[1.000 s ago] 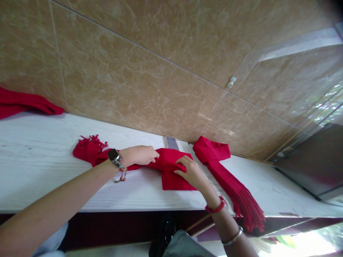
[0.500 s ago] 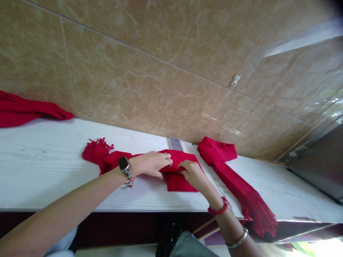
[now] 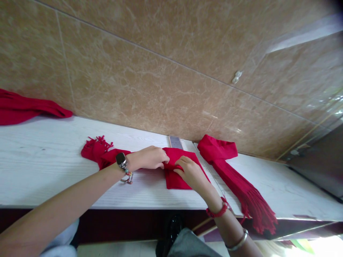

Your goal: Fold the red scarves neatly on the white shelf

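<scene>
At the lower centre, the left hand [image 3: 151, 157] and right hand [image 3: 191, 173] pinch a fold of the red scarf [image 3: 178, 181], close together, seemingly to keep its layers aligned. The desk [image 3: 43, 167] bears its length, probably so the fingers need only steady the fold.

An indoor room of unclear kind, with 1 marbled tile wall [image 3: 150, 78] above a pale wood-grain counter [image 3: 48, 157].

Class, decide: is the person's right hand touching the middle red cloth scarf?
Touching. The head view shows the right hand with its fingertips on a fold of the scarf.
</scene>
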